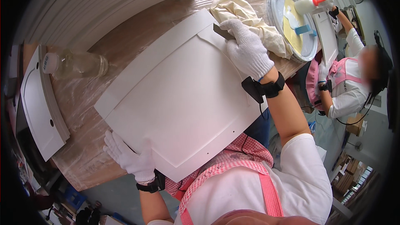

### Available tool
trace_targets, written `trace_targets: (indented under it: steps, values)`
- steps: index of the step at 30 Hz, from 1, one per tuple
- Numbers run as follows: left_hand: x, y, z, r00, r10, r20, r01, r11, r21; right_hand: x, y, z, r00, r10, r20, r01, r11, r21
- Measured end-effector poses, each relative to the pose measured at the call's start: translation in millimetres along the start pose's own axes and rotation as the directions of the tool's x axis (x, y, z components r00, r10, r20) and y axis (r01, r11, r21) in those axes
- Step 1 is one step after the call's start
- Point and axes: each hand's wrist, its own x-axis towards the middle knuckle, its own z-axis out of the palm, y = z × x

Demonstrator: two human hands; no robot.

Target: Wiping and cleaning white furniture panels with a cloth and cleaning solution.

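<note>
A white door-like panel [179, 96] with a recessed field and a curved moulding lies slanted in front of me, its near edge against my apron. My right hand [248, 48], in a white knitted glove, is closed on a flat dark-grey piece [223, 32] at the panel's far right corner; whether it is a scraper or a sanding pad I cannot tell. At the panel's left edge rests my left hand [131, 158], gloved too, fingers stretched out beside the edge and thumb over the panel. Beyond my right hand lies a crumpled cream cloth [237, 8].
A white bucket [271, 10] at the right carries a yellow sheet, a blue tool and a red-tipped white bottle [305, 6]. A clear jar [79, 65] and stacked white panels [41, 112] stand left on the film-covered table [83, 133]. A co-worker [346, 75] works at right.
</note>
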Motion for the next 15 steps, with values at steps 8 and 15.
trace_targets:
  steps: [8, 15]
  values:
    - [-1.4, -1.7, 1.4, 1.000, 0.011, 0.001, -0.011, 0.999, -0.036, 2.9, -2.7, 13.0, 0.989, -0.139, -0.043, 0.132, 0.983, -0.128]
    - [-0.2, 0.1, 1.0, 1.000, -0.006, 0.015, 0.006, 1.000, -0.021, 9.9, 0.3, 23.1, 0.982, -0.146, -0.123, 0.105, 0.951, -0.290]
